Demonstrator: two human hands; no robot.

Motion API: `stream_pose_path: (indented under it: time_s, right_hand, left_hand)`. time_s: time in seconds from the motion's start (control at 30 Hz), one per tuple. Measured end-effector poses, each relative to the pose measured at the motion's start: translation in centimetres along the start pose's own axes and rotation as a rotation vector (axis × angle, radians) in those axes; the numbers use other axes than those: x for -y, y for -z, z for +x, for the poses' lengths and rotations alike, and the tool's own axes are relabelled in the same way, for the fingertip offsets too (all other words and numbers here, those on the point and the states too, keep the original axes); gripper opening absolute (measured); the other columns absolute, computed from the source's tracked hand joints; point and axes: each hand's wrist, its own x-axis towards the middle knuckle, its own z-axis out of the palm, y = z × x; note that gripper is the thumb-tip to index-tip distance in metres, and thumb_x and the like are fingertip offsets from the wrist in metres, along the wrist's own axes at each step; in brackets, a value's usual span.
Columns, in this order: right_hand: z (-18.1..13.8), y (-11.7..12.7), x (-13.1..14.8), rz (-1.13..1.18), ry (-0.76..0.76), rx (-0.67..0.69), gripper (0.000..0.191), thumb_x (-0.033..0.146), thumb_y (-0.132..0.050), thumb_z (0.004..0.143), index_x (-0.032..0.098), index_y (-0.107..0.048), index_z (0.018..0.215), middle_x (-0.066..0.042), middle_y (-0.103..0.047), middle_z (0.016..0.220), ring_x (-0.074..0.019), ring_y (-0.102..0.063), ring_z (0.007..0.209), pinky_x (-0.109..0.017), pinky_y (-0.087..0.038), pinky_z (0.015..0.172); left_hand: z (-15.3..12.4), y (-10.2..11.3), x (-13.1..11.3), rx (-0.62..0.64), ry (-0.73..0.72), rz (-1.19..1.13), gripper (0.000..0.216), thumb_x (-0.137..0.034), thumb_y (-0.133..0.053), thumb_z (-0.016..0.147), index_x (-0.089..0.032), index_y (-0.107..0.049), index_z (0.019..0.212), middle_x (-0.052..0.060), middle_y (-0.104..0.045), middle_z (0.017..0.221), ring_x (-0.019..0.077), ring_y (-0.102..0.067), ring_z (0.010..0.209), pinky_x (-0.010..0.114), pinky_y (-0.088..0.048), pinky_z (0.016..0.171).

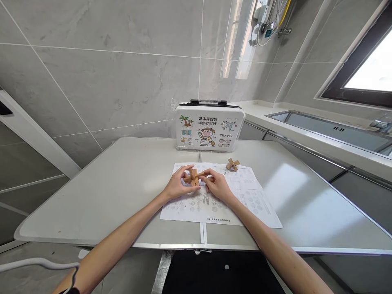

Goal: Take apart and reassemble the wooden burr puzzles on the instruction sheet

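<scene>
Between my two hands, just above a printed sheet [223, 214], is a wooden interlocking puzzle [194, 176] made of crossed bars, with a dark mark on one bar. My left hand [179, 183] grips it from the left, thumb below and fingers above. From the right, my right hand [217, 183] pinches a thin wooden piece of the puzzle that sticks out toward it. Whether that piece is still seated in the middle cannot be made out. A second wooden puzzle [232, 165], star-shaped, rests at the sheet's far right edge.
A white carry case [210, 128] with cartoon prints and a black handle stands at the back of the folding table [92, 196]. Beyond the table on the right is a counter with a sink [337, 128]. A grey tiled wall [122, 81] rises behind.
</scene>
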Motion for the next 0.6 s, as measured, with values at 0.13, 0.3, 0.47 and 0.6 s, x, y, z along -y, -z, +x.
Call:
stream_pose_path:
  time_s: [0.13, 0.3, 0.47, 0.6]
  right_hand:
    - [-0.06, -0.08, 0.01, -0.131, 0.047, -0.046, 0.025, 0.046, -0.059, 0.097, 0.021, -0.066, 0.096, 0.003, -0.061, 0.057, -0.0147, -0.053, 0.046, -0.029, -0.042, 0.056]
    - [0.00, -0.09, -0.04, -0.137, 0.057, -0.065, 0.029, 0.049, -0.058, 0.097, 0.021, -0.066, 0.096, 0.002, -0.060, 0.059, -0.0145, -0.050, 0.047, -0.029, -0.040, 0.056]
    - [-0.01, -0.07, 0.17, -0.065, 0.028, -0.054, 0.029, 0.052, -0.059, 0.097, 0.025, -0.066, 0.096, 0.004, -0.055, 0.055, -0.0150, -0.046, 0.045, -0.029, -0.038, 0.054]
    - [-0.04, -0.03, 0.39, -0.026, 0.019, -0.051, 0.030, 0.055, -0.060, 0.096, 0.025, -0.066, 0.095, 0.004, -0.052, 0.052, -0.0151, -0.044, 0.044, -0.030, -0.037, 0.053]
  left_hand:
    - [-0.07, -0.28, 0.27, -0.005, -0.034, 0.049, 0.079, -0.052, -0.088, 0.067, -0.025, -0.057, 0.135, 0.008, -0.066, 0.123, 0.0206, -0.065, 0.094, 0.038, -0.056, 0.085]
    - [-0.11, -0.25, 0.15, -0.014, -0.009, 0.050, 0.080, -0.053, -0.088, 0.066, -0.025, -0.056, 0.134, 0.008, -0.066, 0.123, 0.0196, -0.065, 0.091, 0.038, -0.056, 0.085]
    - [0.06, 0.08, -0.01, -0.019, -0.024, 0.035, 0.082, -0.054, -0.088, 0.066, -0.026, -0.054, 0.134, 0.008, -0.063, 0.131, 0.0172, -0.064, 0.088, 0.037, -0.056, 0.085]
    - [0.20, 0.24, 0.15, -0.020, -0.019, 0.041, 0.083, -0.054, -0.088, 0.067, -0.026, -0.053, 0.136, 0.007, -0.065, 0.127, 0.0172, -0.064, 0.087, 0.036, -0.055, 0.085]
